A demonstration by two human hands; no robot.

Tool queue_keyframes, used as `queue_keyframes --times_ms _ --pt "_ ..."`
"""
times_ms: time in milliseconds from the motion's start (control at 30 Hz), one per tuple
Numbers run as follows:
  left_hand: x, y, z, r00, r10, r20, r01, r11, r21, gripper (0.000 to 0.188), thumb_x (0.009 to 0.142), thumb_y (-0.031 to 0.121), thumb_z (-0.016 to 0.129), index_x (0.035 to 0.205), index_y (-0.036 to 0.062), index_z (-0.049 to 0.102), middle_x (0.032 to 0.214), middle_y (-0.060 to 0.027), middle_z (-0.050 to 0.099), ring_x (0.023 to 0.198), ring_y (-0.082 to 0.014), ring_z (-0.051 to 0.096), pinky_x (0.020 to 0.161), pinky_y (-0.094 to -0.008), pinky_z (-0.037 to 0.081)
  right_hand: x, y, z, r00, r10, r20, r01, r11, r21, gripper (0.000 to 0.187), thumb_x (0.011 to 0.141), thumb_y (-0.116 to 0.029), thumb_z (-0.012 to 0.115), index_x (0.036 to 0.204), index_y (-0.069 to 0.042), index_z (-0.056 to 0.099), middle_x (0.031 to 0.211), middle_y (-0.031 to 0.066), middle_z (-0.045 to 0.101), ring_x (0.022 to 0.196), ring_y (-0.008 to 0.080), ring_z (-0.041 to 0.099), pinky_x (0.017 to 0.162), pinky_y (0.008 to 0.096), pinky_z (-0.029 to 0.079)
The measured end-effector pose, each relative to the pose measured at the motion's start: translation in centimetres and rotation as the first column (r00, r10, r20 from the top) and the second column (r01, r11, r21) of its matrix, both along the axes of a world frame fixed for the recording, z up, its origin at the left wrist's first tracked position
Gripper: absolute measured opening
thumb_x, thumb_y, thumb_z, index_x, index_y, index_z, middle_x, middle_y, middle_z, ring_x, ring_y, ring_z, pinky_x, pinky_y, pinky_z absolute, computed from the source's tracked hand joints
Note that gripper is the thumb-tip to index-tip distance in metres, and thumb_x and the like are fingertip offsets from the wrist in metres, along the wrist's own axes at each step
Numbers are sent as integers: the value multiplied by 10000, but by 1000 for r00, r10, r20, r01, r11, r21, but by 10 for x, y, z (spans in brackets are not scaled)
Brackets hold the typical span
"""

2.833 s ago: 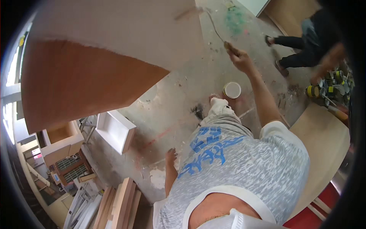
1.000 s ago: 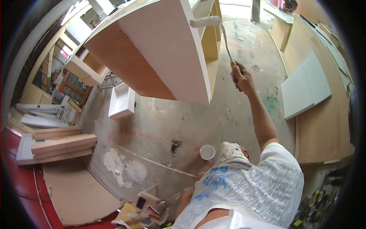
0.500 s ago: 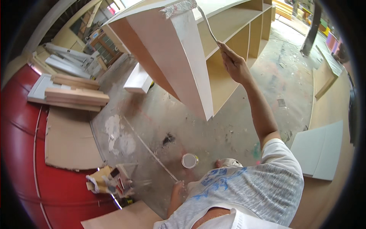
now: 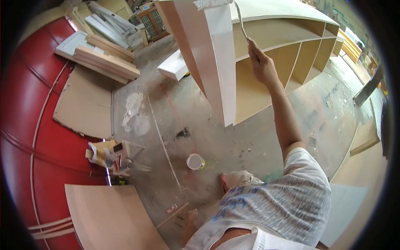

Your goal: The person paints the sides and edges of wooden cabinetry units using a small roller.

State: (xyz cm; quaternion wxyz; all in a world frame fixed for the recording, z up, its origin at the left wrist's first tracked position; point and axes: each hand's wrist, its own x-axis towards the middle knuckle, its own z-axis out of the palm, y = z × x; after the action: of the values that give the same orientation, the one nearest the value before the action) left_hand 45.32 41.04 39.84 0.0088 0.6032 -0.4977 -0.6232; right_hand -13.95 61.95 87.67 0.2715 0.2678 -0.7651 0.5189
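Gripping the thin metal handle of a paint roller (image 4: 239, 18), right hand (image 4: 261, 64) raised high with fingers closed round the grip; roller sleeve (image 4: 212, 3) pressed flat on the top end of the white side panel (image 4: 218, 62) of a big shelf unit (image 4: 287, 54), directly above and left of that hand. Left hand not in view, so no telling whether wide or closed. Judging by colour, outer side panel already coated white down its whole visible length, front edge too; inner compartments to the right of the hand still bare tan board, dividers and back unpainted, so most of the carcass apparently left to do. Below the raised arm, on the concrete floor (image 4: 250, 141), a small open paint can (image 4: 195, 161) with white inside, near a foot in a pale shoe (image 4: 237, 179). Farther left, a loose white board (image 4: 175, 66), stacked timber planks (image 4: 108, 62), sheets of cardboard (image 4: 85, 102), a red surface (image 4: 33, 108) and a small heap of rags and tools (image 4: 110, 156).
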Motion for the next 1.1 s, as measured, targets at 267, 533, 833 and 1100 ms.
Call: queue_keyframes --times_ms 267,533,833,1100 --pt "-5 56 -14 986 -113 125 105 992 72 281 840 222 661 1012 0 650 791 -56 639 682 -167 606 593 -322 500 -11 -2 19 990 82 -118 -87 995 -39 417 947 -180 529 1360 -174 473 1086 182 643 1006 367 617 847 387 487" --pt "-47 26 -21 980 -150 129 150 989 7 290 844 237 653 1010 0 652 789 -56 641 678 -165 606 599 -321 496 14 15 -83 993 77 90 -86 991 106 444 938 -54 514 1376 -92 451 1148 212 622 1051 289 639 855 332 498" --pt "-80 -21 -18 969 -139 205 180 964 -195 329 853 285 633 1009 -4 651 805 -63 649 697 -160 608 611 -322 487 59 47 -232 915 -8 403 -132 939 319 458 947 -211 494 1396 -220 409 961 245 634 875 438 601 763 483 487" --pt "-53 12 18 572 -681 457 778 627 -38 345 860 353 635 1097 103 640 887 -65 660 828 -172 619 657 -334 484 71 54 -290 808 -73 584 -234 871 433 467 955 -261 471 1411 -260 371 969 244 641 869 452 606 748 509 485"
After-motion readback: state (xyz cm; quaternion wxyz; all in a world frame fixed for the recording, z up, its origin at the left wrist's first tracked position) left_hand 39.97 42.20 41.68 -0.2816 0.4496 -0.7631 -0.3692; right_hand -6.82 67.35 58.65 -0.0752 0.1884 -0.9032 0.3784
